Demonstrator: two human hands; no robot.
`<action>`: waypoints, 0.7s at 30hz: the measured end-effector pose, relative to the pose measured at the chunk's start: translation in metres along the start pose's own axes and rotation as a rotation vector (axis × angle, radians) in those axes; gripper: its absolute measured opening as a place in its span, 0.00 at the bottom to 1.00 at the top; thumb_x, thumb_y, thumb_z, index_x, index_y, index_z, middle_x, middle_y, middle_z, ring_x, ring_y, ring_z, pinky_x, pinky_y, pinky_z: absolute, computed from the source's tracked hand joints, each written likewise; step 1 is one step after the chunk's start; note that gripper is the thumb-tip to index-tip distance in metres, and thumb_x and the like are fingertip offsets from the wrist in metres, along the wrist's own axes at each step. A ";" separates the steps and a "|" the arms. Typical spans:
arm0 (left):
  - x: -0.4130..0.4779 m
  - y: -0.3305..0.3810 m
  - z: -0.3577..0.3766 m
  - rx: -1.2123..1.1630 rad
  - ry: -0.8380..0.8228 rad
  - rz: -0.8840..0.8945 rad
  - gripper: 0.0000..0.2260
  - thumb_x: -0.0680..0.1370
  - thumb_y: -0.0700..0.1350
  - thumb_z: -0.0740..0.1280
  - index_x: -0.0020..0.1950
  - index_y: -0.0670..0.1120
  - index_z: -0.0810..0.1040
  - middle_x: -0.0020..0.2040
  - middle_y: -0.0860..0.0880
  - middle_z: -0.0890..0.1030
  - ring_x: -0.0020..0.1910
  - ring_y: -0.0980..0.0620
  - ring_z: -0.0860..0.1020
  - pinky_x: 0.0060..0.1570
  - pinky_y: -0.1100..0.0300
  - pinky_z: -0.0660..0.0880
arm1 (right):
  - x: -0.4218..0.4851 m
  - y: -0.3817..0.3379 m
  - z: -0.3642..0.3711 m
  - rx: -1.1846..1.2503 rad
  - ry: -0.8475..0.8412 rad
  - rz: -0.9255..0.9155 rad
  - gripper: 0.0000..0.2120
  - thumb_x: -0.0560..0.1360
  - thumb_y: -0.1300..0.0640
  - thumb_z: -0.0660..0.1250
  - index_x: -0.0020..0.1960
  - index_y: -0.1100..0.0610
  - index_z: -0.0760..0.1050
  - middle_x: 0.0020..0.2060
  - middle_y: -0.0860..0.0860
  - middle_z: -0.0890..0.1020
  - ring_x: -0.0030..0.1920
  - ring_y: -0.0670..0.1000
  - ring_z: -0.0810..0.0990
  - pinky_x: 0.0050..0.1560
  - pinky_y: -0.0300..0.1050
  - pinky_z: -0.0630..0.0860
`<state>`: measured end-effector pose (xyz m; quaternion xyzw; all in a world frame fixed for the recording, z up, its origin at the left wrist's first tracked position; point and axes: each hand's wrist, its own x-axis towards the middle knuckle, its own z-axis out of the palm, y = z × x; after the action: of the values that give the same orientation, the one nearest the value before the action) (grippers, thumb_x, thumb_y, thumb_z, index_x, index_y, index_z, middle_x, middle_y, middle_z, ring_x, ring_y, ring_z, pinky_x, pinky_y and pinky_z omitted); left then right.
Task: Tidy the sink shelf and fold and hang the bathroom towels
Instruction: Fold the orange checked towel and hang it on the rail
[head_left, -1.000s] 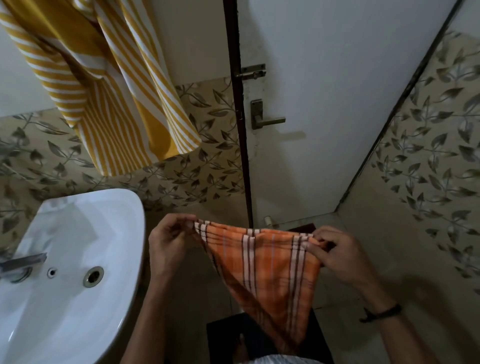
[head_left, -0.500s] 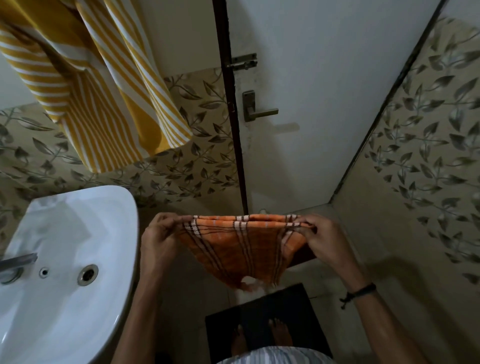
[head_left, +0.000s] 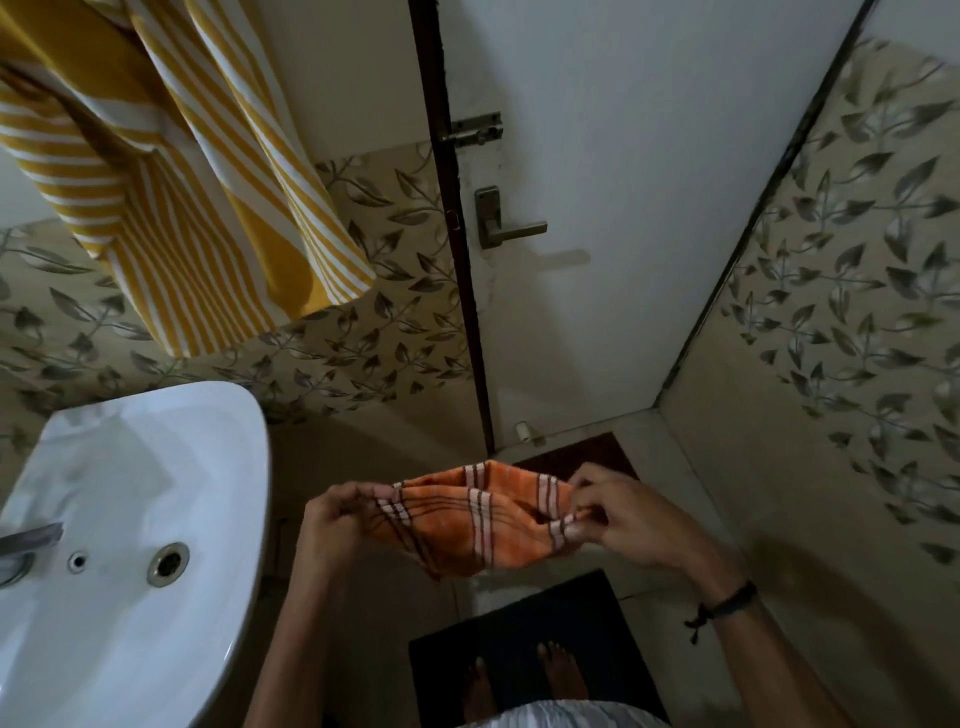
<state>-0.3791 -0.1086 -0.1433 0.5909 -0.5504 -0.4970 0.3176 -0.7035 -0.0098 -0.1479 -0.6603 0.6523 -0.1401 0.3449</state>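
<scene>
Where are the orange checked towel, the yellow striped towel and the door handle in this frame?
orange checked towel (head_left: 480, 519): head view, on the middle of the cloth between the hands.
yellow striped towel (head_left: 208, 249): head view, on the hanging striped panel.
door handle (head_left: 517, 231): head view, on the lever bar.

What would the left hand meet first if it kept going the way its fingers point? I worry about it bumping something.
The left hand points rightward along the orange checked towel, so it would likely meet the right hand gripping the other end; depth is unclear.
</scene>
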 end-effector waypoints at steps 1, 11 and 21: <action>0.002 0.005 -0.004 -0.054 0.032 0.000 0.12 0.70 0.35 0.66 0.42 0.49 0.87 0.39 0.43 0.87 0.43 0.37 0.86 0.45 0.46 0.83 | 0.001 0.000 -0.007 0.055 -0.015 -0.053 0.05 0.75 0.50 0.72 0.42 0.43 0.78 0.51 0.40 0.76 0.51 0.44 0.78 0.51 0.47 0.77; 0.021 0.068 -0.041 0.064 0.080 0.345 0.19 0.78 0.25 0.63 0.44 0.47 0.85 0.51 0.44 0.82 0.49 0.49 0.82 0.42 0.63 0.80 | 0.027 0.027 -0.056 -0.196 0.429 0.023 0.15 0.73 0.34 0.68 0.48 0.44 0.81 0.46 0.42 0.81 0.45 0.47 0.81 0.46 0.50 0.78; -0.015 0.080 -0.007 0.096 -0.251 0.622 0.06 0.75 0.39 0.70 0.49 0.42 0.86 0.51 0.48 0.79 0.51 0.46 0.79 0.43 0.53 0.79 | 0.014 0.008 -0.009 -0.209 0.227 -0.252 0.09 0.75 0.41 0.66 0.47 0.45 0.81 0.60 0.41 0.72 0.60 0.45 0.70 0.58 0.46 0.71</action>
<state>-0.3977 -0.1107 -0.0639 0.3432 -0.7619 -0.4186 0.3555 -0.7136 -0.0247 -0.1498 -0.7489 0.6101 -0.1873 0.1787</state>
